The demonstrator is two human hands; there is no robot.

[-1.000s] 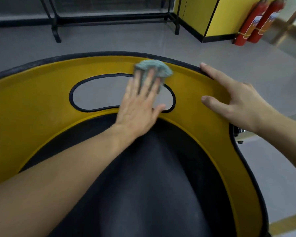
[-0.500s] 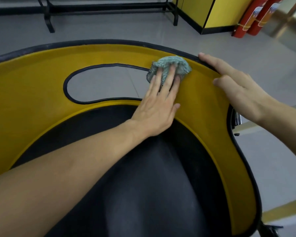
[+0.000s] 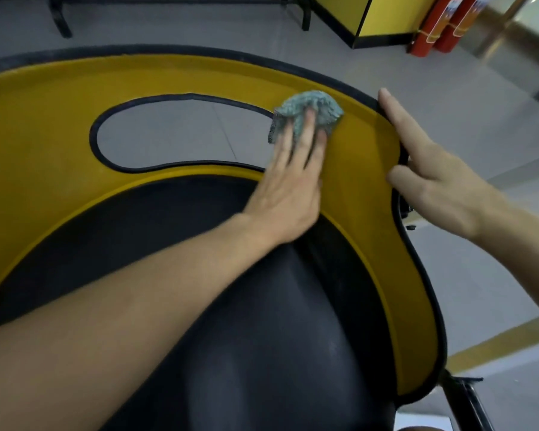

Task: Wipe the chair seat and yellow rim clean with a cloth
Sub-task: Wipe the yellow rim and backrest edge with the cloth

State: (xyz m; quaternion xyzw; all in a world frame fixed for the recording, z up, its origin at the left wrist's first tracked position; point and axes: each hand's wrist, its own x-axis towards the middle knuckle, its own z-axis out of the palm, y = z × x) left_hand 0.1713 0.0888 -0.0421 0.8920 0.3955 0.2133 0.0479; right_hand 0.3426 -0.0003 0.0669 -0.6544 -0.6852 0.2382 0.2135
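Pressing the cloth [image 3: 311,108] on the yellow rim [image 3: 44,135] at one o'clock of the seat [image 3: 262,337] with flat fingers [image 3: 306,129], the left hand [image 3: 288,188] could lose it through the cutout [image 3: 175,135] at twelve, while the right hand [image 3: 433,178] rests straight-fingered on the rim's edge at two.

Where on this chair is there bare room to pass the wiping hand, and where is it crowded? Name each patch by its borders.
Free: the yellow rim left of the cutout, between black edging and black seat; the rim's right stretch below the right hand. Crowded: the upper right, where the left hand presses the cloth beside the right hand.
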